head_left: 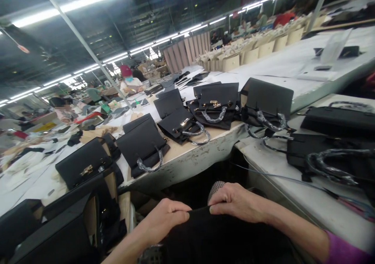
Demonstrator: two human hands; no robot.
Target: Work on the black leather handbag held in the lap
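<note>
Low in the middle, my left hand point(164, 221) pinches the upper edge of a black piece point(228, 236) between thumb and fingers. A short way along the same edge, my right hand point(234, 201) grips it too. The piece looks soft and hangs toward me. It is dark, and its lower part runs out of view, so I cannot tell whether it is a bag or loose cloth. Checked fabric point(217, 186) shows just behind my right hand.
Black handbags point(143, 143) with plastic-wrapped handles line the white table point(187, 158) ahead. More black bags lie on the right table point(334, 143) and at lower left point(55, 232). A cable point(272, 176) crosses the right table. Cream bags point(249, 57) and co-workers point(130, 80) are farther back.
</note>
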